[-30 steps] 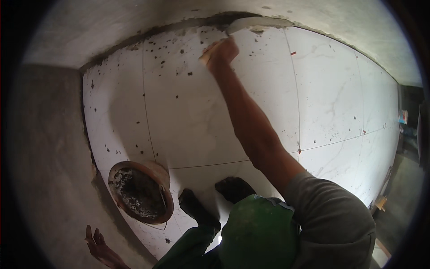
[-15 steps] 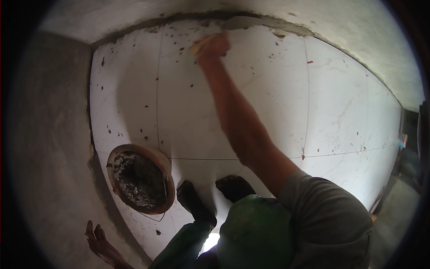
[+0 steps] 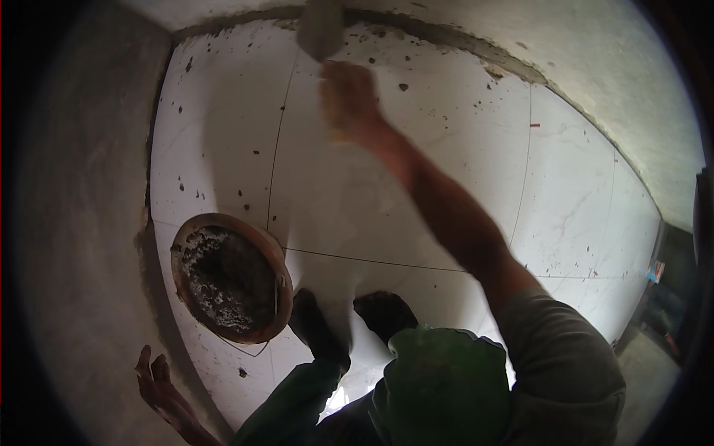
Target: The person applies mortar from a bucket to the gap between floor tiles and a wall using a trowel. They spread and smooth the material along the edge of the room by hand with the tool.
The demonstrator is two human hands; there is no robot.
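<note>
My right hand (image 3: 351, 97) is closed around the pale yellowish handle of a trowel, slightly smeared by motion. The trowel's grey blade (image 3: 320, 31) points away from me, over the floor's far edge by the wall. Along that edge runs a rough strip of grey mortar (image 3: 476, 46). At the lower left, my left hand (image 3: 158, 390) hovers near the left wall with nothing in it, its fingers apart. Between that hand and my feet stands a round brownish bucket (image 3: 259, 233) with a wire handle. Grey, crusted mortar (image 3: 232, 286) lies inside it.
White floor tiles (image 3: 461, 178) with dark joints carry scattered mortar crumbs (image 3: 403, 87). A bare cement wall (image 3: 82, 171) rises at the left, another (image 3: 610, 67) at the far side. My dark shoes (image 3: 383, 312) are beside the bucket. A small red piece (image 3: 535, 125) lies at the right.
The trowel blade has swung from right of my right hand to beyond it, pointing at the far wall. That hand has come slightly nearer. The view has shifted a little; my left hand remains open.
</note>
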